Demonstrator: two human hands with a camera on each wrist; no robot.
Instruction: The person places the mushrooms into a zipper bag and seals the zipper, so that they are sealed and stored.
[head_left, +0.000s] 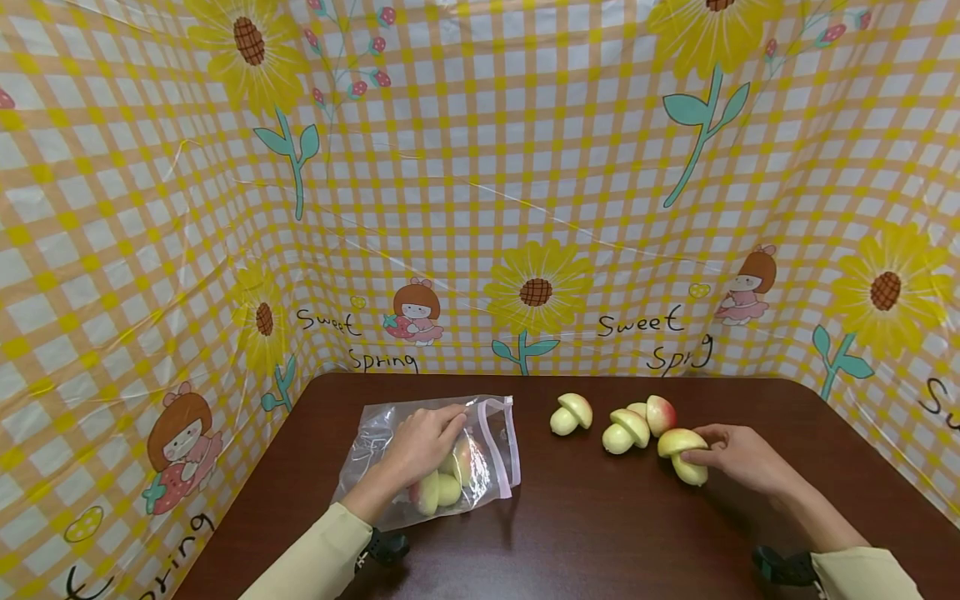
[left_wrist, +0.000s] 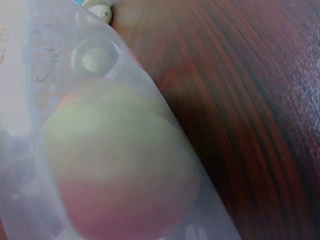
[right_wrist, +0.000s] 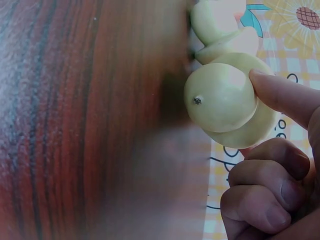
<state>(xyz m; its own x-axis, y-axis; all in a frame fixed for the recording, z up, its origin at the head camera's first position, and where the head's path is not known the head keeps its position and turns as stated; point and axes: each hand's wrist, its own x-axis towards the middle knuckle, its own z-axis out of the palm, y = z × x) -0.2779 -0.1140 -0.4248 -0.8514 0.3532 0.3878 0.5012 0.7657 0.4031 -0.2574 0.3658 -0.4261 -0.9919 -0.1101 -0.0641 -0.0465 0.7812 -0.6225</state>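
On the table's left side lies a clear zip bag, its pink-edged mouth facing right. Inside are several pale yellow toy mushrooms with reddish caps, and one such mushroom fills much of the left wrist view. My left hand holds the bag near its far edge, the fingers pointing toward the mouth. At the right, my right hand pinches a toy mushroom by its cap between thumb and fingers. In the right wrist view this mushroom's rounded stem end faces the camera, with a small dark speck on it.
Just beyond the held mushroom, two more toy mushrooms lie together. Another toy mushroom lies nearer the bag. The dark wooden table ends at a checked, flower-printed cloth around the back and sides.
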